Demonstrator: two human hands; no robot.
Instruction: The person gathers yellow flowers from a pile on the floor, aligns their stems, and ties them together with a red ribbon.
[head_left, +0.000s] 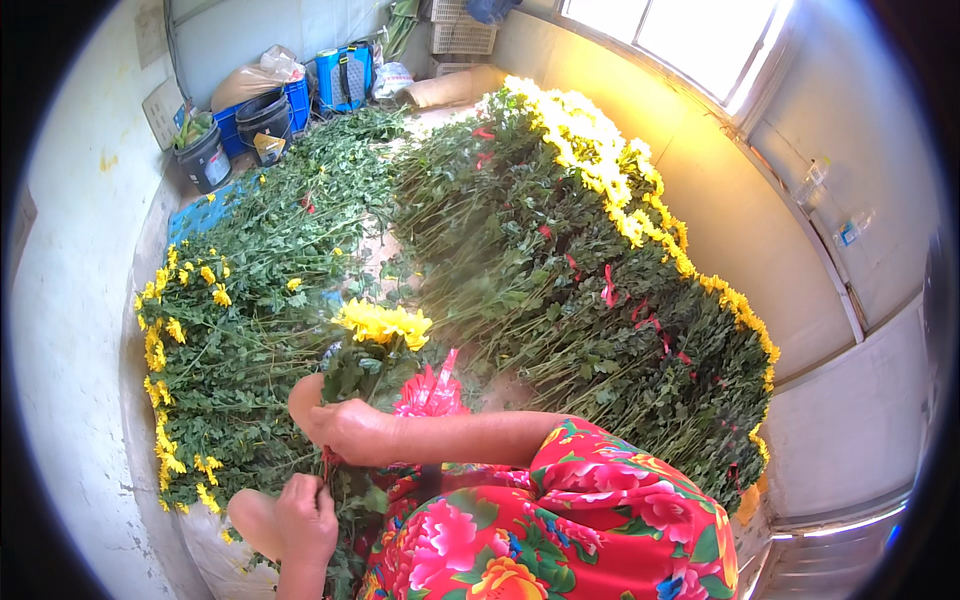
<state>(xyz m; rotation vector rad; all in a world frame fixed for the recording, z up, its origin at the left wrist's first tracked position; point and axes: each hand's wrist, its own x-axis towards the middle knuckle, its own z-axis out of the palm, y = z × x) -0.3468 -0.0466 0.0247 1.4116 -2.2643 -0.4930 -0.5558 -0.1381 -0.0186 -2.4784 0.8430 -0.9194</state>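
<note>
My left hand (307, 517) pinches the lower part of a thin red plastic strip (326, 469) at the bottom left of centre. Just above it, my right hand (358, 433) closes on the strip's upper end, against a leafy bunch. That bunch's yellow chrysanthemum heads (382, 322) point up, and its green stems and leaves (360, 499) run down beside both hands across the lap. How the strip goes round the stems is hidden. Right of the bunch is a bundle of pink plastic strips (431, 394).
Chrysanthemum bunches (247, 375) lie on the left, blooms toward the wall. A larger pile (525, 262) with red ties fills the right. Black buckets (202, 157), a blue crate (298, 105), a blue backpack sprayer (345, 79) and a rolled mat (450, 86) stand or lie at the back.
</note>
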